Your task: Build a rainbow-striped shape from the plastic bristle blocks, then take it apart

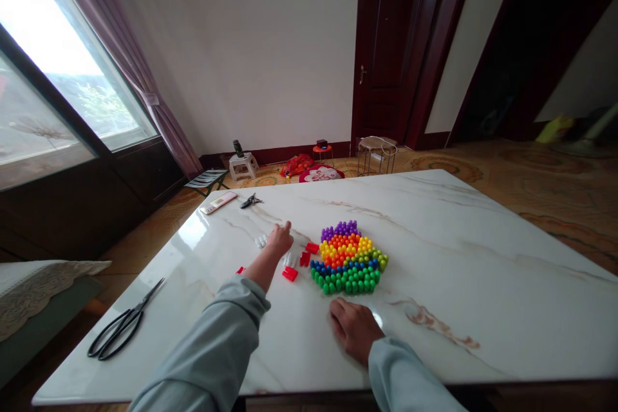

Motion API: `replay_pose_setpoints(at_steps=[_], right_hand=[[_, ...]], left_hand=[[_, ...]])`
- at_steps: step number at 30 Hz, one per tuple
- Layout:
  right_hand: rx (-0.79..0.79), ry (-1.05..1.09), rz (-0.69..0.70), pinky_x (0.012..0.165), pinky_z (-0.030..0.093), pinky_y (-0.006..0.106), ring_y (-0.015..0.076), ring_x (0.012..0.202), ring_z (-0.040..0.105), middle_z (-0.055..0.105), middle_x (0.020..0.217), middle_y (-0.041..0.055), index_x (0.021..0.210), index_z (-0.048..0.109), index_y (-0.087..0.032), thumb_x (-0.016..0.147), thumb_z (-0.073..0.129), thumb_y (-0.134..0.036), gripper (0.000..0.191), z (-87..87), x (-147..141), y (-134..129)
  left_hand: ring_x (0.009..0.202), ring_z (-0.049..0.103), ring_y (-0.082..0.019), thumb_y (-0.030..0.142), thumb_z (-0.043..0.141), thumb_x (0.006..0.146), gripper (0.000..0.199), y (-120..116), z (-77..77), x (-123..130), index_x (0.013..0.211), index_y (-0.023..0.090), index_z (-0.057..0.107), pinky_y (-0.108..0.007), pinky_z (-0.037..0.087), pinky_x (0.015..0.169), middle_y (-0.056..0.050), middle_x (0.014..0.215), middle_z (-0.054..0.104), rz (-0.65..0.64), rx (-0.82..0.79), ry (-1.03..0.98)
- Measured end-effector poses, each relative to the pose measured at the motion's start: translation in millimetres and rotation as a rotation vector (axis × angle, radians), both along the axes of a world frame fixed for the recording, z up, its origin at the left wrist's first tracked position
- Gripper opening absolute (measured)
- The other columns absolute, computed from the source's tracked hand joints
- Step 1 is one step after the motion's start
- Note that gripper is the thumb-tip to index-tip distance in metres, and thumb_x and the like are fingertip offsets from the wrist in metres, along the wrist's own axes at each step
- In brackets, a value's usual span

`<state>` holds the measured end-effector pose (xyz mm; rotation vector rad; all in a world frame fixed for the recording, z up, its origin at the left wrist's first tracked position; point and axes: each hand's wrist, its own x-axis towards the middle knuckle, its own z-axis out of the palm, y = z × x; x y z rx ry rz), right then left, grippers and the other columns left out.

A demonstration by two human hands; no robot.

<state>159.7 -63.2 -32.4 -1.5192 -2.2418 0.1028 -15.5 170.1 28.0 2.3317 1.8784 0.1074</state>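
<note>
My left hand [280, 239] reaches over the table among small white pieces [261, 242] and clear pieces [290, 260]. Its fingers are drawn together; whatever lies between them, if anything, is hidden. Close by are red pieces [290, 273], several of them flat and block-like. To the right stands a tight cluster of round-topped beads: purple [340, 230], orange [344, 243], yellow [364, 246], olive green [382, 260], blue [345, 266] and green [351, 280]. My right hand [355, 328] rests curled on the table just in front of the green beads, with nothing visible in it.
On the white marbled table [483, 296] lie black-handled scissors [123, 325] at left, a phone [219, 202] and keys [251, 200] at the far left. Beyond the table are a white stool [243, 165], a red net bag [297, 166] and a round metal-framed stool [377, 153].
</note>
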Motion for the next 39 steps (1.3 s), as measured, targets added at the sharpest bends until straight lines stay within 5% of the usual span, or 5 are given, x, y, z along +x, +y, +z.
replay_pose_setpoints(at_steps=[7,16,21,28,39], right_hand=[[-0.053,-0.045,-0.038,0.059,0.027,0.028,0.0135,0.071,0.056,0.064,0.087,0.0019,0.088,0.055,-0.020,0.090,0.040,-0.023,0.015,6.1,1,-1],[-0.080,-0.112,-0.066,0.060,0.027,0.027,0.0150,0.076,0.057,0.065,0.092,0.0031,0.091,0.057,-0.021,0.092,0.038,-0.029,0.021,13.3,0,-3],[-0.068,-0.094,-0.071,0.062,0.028,0.027,0.0147,0.076,0.057,0.065,0.091,0.0026,0.090,0.058,-0.021,0.092,0.039,-0.029,0.020,12.4,1,-3],[-0.054,-0.051,-0.065,0.062,0.030,0.026,0.0145,0.076,0.059,0.066,0.091,0.0028,0.089,0.058,-0.020,0.091,0.042,-0.031,0.020,11.4,2,-2],[-0.029,0.149,-0.051,0.060,0.039,0.025,0.0166,0.066,0.062,0.065,0.073,0.0013,0.125,0.044,-0.015,0.092,0.044,-0.045,0.045,8.0,4,-4]], left_hand=[[0.084,0.061,-0.020,0.021,0.041,0.085,0.033,-39,35.2,-33,0.116,0.021,0.049,-0.029,0.044,0.075,-0.005,0.083,0.063,0.096,0.117,-0.164],[0.048,0.053,-0.009,0.016,0.055,0.073,0.036,-117,44.1,-69,0.108,0.022,0.054,-0.020,0.043,0.051,0.005,0.060,0.055,0.170,0.026,-0.870],[0.059,0.059,-0.011,0.018,0.066,0.069,0.043,-146,26.6,-44,0.109,0.018,0.053,-0.018,0.044,0.049,-0.001,0.076,0.063,0.168,-0.040,-1.181],[0.070,0.066,-0.017,0.038,0.079,0.060,0.048,-193,-30.6,4,0.096,0.013,0.059,-0.033,0.055,0.072,-0.006,0.078,0.068,0.073,-0.289,-1.580],[0.075,0.061,-0.015,0.025,0.067,0.069,0.024,-208,-54.8,12,0.091,0.016,0.063,-0.025,0.049,0.071,-0.002,0.083,0.067,-0.108,-0.023,-1.230]])
